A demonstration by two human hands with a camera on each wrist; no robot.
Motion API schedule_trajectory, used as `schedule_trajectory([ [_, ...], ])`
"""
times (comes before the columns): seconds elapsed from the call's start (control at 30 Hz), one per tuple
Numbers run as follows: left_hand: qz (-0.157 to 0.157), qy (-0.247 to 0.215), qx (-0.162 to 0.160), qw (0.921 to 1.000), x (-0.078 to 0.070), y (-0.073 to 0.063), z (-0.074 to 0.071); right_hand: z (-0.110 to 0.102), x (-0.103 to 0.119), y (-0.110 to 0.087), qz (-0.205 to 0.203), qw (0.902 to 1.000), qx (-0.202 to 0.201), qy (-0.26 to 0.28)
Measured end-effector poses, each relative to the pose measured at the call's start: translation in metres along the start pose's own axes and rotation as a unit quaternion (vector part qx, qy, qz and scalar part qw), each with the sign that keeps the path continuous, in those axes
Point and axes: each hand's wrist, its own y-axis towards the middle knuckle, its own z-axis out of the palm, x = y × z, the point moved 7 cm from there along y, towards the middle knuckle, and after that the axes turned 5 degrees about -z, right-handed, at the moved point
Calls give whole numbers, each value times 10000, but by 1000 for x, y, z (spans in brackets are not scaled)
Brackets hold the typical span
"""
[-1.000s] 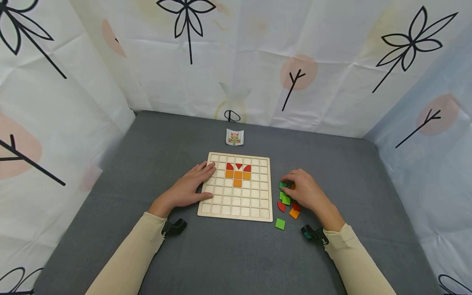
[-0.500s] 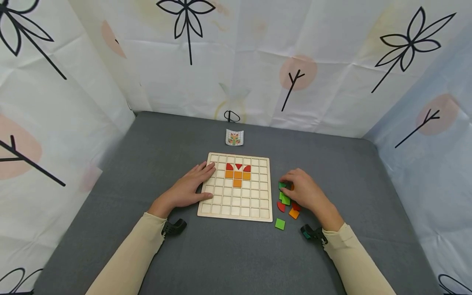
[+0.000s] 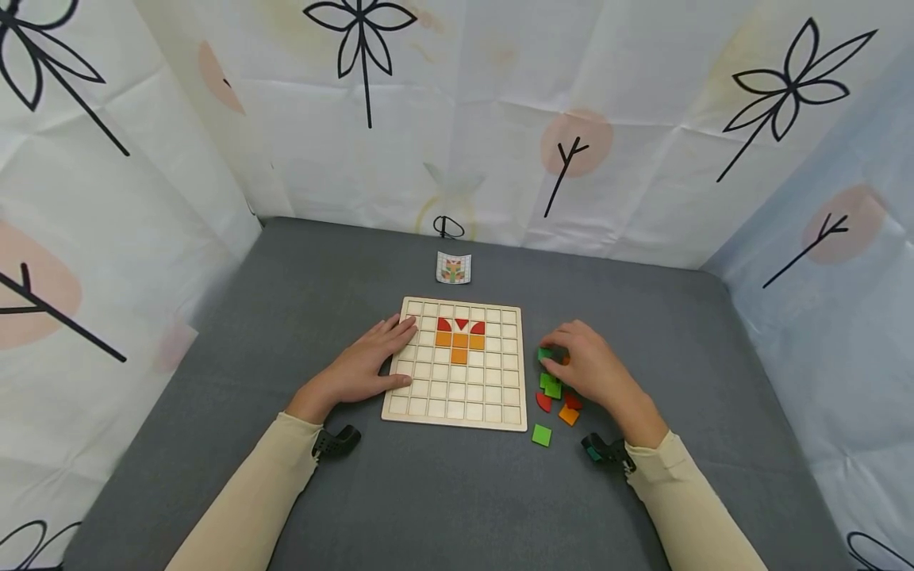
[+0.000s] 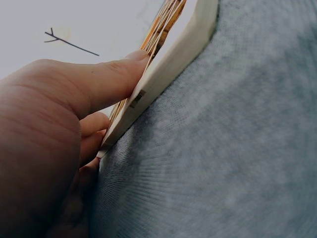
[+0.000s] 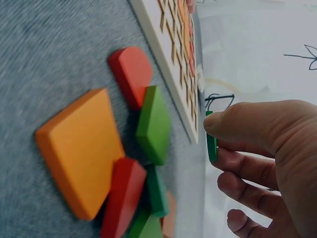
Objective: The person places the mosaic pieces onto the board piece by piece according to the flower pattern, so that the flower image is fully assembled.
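Observation:
My left hand (image 3: 366, 366) rests on the left edge of a wooden grid board (image 3: 457, 403), fingers extended over its squares. In the left wrist view the thumb (image 4: 111, 82) lies on top of the board's rim. Several orange squares (image 3: 460, 340) and red pieces (image 3: 478, 327) sit in the upper middle cells. Right of the board, my right hand (image 3: 589, 365) pinches a dark green tile (image 5: 211, 141) between thumb and finger. Below it in the right wrist view lie an orange square (image 5: 79, 153), a light green tile (image 5: 154, 126) and a red rounded piece (image 5: 131, 74).
Behind the board lies a small pattern card (image 3: 454, 268). One light green square (image 3: 541, 435) sits apart, near the board's lower right corner. Grey cloth (image 3: 457, 500) covers the table, and printed white curtains (image 3: 485, 119) stand around it.
My right hand has lifted slightly with the dark green tile between its fingertips. The left hand has stayed on the board.

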Motion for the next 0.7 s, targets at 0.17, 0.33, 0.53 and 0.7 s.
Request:
schedule_trajectory([
  [0.17,-8,-38,17,10000,0,-1,1,-3,6,1,-55,9999,-88,1],
  [0.33,12,-13,27,10000,-1,-1,1,-4,10,3,-25,9999,-140,43],
  [0.53,76,0,-42,10000,-3,-1,-1,-6,17,8,-119,9997,-200,85],
  [0.7,50,16,-1,10000,-1,0,-1,-8,23,13,-204,9995,-175,137],
])
